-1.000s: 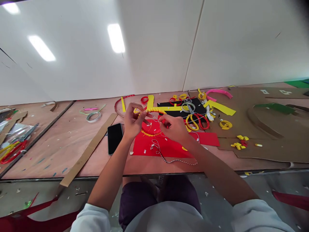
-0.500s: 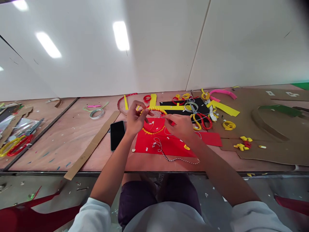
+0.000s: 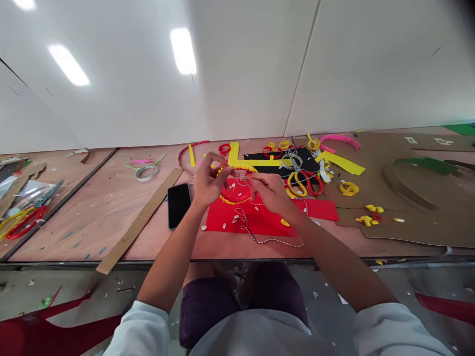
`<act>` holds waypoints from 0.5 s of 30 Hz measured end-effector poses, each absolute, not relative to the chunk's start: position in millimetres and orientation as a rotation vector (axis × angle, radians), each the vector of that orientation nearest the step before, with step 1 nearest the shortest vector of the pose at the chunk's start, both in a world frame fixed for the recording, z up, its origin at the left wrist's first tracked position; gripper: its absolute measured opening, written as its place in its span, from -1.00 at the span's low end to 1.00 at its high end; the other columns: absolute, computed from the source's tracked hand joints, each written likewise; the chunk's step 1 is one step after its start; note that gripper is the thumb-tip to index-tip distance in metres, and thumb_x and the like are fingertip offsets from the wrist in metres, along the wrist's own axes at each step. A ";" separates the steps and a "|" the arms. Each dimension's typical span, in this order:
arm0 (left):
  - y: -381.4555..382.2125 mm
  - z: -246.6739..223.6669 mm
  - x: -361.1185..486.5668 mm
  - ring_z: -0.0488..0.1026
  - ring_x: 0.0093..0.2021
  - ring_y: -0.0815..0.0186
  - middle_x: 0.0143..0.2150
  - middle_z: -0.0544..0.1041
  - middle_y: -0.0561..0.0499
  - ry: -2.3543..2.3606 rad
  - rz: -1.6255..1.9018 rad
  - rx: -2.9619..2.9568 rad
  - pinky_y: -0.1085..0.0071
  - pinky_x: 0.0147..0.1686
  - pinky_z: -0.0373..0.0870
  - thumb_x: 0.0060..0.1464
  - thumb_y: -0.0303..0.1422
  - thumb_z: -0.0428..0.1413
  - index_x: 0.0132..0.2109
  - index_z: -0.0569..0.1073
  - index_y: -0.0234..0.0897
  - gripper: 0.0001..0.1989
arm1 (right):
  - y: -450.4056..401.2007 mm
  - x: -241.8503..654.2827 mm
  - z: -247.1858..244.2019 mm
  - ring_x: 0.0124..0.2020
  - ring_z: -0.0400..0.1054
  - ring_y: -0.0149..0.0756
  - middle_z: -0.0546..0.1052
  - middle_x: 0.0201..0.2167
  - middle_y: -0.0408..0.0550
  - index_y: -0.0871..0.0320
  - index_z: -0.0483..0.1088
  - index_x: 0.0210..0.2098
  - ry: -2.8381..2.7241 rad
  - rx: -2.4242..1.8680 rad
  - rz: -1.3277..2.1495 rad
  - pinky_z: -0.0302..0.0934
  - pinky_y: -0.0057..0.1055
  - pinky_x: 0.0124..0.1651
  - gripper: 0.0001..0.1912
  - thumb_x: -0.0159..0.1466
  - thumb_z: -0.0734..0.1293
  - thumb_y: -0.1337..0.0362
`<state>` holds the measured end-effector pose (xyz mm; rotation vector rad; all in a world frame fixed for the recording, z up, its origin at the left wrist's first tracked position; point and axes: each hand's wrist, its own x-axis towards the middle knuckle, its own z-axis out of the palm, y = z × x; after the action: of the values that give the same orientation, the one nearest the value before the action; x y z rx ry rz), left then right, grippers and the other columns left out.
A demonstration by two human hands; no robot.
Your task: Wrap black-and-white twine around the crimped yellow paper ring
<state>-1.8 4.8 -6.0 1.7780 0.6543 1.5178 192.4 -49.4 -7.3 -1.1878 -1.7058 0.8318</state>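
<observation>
Roughly, yellow hoop (image 3: pixel 245 168) widest sideways, facing camera.

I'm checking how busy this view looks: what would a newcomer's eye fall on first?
Probably the yellow ring, held in the left hand with the right hand close by, above bright red paper. Next, the striped cord curling over that paper toward the table's near edge. Then the black phone beside the left forearm.
</observation>
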 end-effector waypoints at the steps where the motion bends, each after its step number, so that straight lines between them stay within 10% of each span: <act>1: 4.4 -5.7 -1.7 0.62 -0.42 0.42 -0.29 0.35 0.13 0.653 1.515 1.777 0.66 -0.67 0.45 0.22 -0.23 0.28 -0.19 0.35 -0.20 -0.75 | -49.3 191.6 -6.9 -0.57 0.27 -0.38 0.45 -0.66 -0.14 0.19 0.58 -0.35 -1.689 -1.170 0.856 0.10 -0.42 -0.40 -0.59 0.39 0.19 0.11; 15: 11.0 -7.9 -3.8 0.63 -0.46 0.40 -0.28 0.38 0.13 0.663 1.490 1.680 0.69 -0.79 0.24 0.14 -0.23 0.35 -0.20 0.32 -0.20 -0.66 | -45.3 189.6 -12.7 -0.54 0.10 -0.46 0.30 -0.59 -0.21 0.13 0.32 -0.53 -1.526 -1.071 0.849 -0.03 -0.43 -0.47 -0.87 0.11 0.31 0.25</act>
<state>-3.8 11.0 -7.9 1.6803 0.6626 1.4902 189.6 -45.3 -12.7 -1.0709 -1.5260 0.8490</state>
